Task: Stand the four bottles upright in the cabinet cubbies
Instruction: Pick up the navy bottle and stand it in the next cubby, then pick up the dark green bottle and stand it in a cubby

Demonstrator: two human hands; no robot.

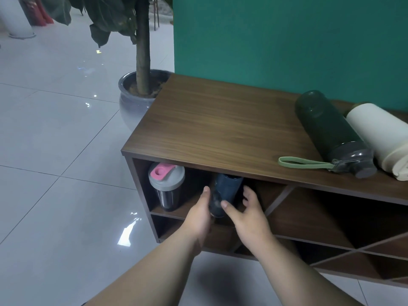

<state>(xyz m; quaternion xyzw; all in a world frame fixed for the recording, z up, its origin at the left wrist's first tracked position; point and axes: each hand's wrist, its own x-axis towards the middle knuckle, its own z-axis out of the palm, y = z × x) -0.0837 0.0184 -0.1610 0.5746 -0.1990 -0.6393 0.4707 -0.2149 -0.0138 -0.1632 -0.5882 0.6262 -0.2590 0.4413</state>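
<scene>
A dark blue bottle (223, 195) stands in the upper left cubby of the wooden cabinet (220, 129), its top hidden under the cabinet's top board. My left hand (199, 215) grips its left side and my right hand (247, 214) wraps its right side, thumb across the front. To its left in the same cubby stands a shaker bottle (166, 186) with a grey lid and pink cap. On the cabinet top at the right lie a dark green bottle (326, 129) with a pale green strap and a cream bottle (382, 138), both on their sides.
A potted tree in a grey pot (132, 93) stands on the tiled floor just behind the cabinet's left end. A green wall (287, 40) rises behind the cabinet. Diagonal dividers (331, 239) split the cubbies to the right. A lower shelf runs under the hands.
</scene>
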